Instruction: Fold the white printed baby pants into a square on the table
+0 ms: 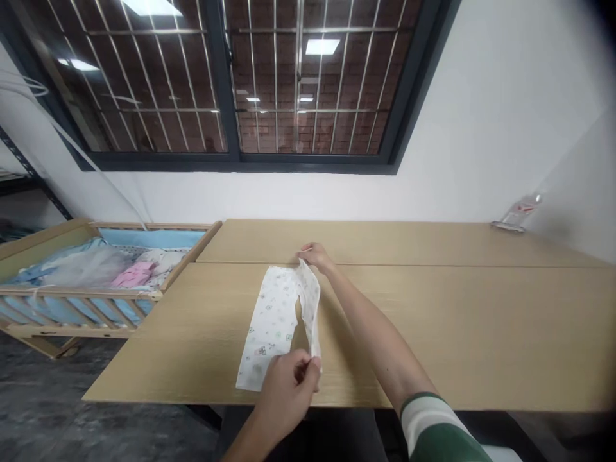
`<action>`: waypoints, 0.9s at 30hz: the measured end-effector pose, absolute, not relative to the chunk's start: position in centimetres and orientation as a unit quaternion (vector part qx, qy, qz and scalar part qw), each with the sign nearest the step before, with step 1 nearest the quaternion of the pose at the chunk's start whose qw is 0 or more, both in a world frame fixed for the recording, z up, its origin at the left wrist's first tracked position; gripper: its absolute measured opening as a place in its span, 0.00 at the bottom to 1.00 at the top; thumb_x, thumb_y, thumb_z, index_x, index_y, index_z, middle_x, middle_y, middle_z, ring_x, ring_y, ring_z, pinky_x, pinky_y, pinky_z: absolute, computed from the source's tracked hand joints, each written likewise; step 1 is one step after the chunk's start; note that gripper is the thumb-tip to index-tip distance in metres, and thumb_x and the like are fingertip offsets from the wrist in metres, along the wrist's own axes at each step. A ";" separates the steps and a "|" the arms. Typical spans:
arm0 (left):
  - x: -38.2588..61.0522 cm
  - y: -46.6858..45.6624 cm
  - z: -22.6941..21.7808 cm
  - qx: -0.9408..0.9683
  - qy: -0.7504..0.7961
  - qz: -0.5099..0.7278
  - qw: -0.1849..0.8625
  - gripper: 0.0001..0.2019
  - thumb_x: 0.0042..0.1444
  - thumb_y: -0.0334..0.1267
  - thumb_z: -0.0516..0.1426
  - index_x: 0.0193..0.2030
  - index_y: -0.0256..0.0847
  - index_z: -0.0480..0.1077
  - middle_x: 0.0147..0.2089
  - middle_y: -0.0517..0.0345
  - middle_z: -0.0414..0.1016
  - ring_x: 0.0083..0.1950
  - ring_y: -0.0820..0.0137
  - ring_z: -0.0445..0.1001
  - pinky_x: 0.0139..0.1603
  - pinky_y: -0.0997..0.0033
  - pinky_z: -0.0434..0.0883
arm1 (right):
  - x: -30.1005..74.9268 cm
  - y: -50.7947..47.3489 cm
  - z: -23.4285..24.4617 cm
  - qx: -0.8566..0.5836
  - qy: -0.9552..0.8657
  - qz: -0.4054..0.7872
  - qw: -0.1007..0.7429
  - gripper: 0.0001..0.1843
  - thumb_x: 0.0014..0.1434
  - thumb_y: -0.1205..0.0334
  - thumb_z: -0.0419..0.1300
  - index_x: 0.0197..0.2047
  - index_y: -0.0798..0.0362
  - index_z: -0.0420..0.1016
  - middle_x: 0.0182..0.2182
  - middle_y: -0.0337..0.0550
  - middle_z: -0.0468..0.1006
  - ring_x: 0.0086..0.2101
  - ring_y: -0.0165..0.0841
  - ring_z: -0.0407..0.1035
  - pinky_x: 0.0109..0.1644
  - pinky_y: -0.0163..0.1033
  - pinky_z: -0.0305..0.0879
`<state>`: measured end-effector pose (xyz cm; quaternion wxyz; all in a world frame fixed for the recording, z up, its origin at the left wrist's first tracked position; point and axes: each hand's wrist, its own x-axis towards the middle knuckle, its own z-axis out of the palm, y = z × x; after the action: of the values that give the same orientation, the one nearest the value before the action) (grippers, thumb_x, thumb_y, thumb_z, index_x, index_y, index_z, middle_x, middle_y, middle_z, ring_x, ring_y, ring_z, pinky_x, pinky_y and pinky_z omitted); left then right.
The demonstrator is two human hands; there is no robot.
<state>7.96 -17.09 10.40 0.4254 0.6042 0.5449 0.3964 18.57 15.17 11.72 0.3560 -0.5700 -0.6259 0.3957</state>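
A small white printed baby garment (272,324) lies lengthwise on the wooden table (457,321), near its front edge. My left hand (289,388) pinches the garment's near right corner, fingers closed on the cloth. My right hand (315,256) reaches far across and grips the garment's far right corner. Between the two hands the right edge of the cloth is lifted off the table and folded partly over. My right arm shows a green and white striped sleeve (433,427).
A wooden baby crib (96,301) with blue lining, white netting and pink clothes stands at the left, touching the table. A clear plastic item (517,215) lies at the far right by the wall. A barred window (240,83) is above.
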 end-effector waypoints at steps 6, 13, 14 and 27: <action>3.1 -19.8 8.8 0.566 0.601 0.395 0.403 0.26 0.66 0.57 0.50 0.23 0.42 0.66 0.22 0.60 0.72 0.26 0.70 0.70 0.30 0.72 0.61 | 12.6 14.6 11.1 -0.584 -0.649 0.345 0.344 0.18 0.51 0.63 0.70 0.41 0.52 0.67 0.26 0.34 0.73 0.26 0.28 0.69 0.29 0.30 0.62; -0.8 -20.5 5.1 0.557 0.672 0.348 0.343 0.26 0.66 0.58 0.47 0.23 0.43 0.63 0.22 0.59 0.71 0.27 0.68 0.72 0.32 0.71 0.60 | 7.8 13.5 8.5 -0.614 -0.686 0.270 0.284 0.13 0.53 0.67 0.66 0.41 0.51 0.71 0.36 0.40 0.77 0.36 0.33 0.72 0.36 0.33 0.62; -1.1 -20.5 4.8 0.561 0.686 0.338 0.317 0.25 0.66 0.56 0.47 0.24 0.43 0.64 0.22 0.59 0.72 0.27 0.68 0.72 0.32 0.71 0.60 | 7.3 13.4 8.2 -0.616 -0.690 0.262 0.275 0.12 0.53 0.68 0.65 0.42 0.50 0.71 0.37 0.41 0.78 0.37 0.34 0.72 0.37 0.33 0.62; -2.3 -20.9 4.8 0.596 0.797 0.064 0.078 0.14 0.67 0.41 0.49 0.34 0.44 0.72 0.34 0.54 0.82 0.37 0.55 0.82 0.31 0.66 0.62 | 6.2 11.8 7.8 -0.600 -0.738 0.211 0.225 0.11 0.64 0.60 0.59 0.49 0.52 0.71 0.44 0.49 0.80 0.44 0.40 0.75 0.43 0.39 0.65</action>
<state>-2.32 -20.94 4.75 0.0784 0.5958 0.7968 0.0637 6.23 11.78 7.75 0.2248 -0.5997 -0.7384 0.2110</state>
